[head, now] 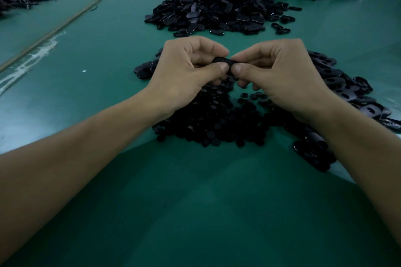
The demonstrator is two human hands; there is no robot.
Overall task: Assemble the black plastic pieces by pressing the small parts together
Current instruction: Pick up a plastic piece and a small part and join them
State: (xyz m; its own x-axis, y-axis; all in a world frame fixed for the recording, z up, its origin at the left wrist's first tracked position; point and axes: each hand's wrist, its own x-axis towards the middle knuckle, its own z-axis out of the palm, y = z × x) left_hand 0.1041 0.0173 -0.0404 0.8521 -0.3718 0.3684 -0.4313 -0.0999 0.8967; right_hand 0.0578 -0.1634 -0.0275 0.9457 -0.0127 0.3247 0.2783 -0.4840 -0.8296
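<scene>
Two bare forearms are reaching over the green bench [65, 84], converging so both thumbs can bear on one black piece [223, 61], likely to snap its parts together. The left hand [186, 71] and right hand [277, 73] are pinching it from either end, above a pile of small discs [212, 121].

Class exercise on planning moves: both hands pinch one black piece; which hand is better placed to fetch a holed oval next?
Probably the right hand: the holed ovals lie at its outer side, while the left hand would have to cross over. Both now pinch the piece.
</scene>
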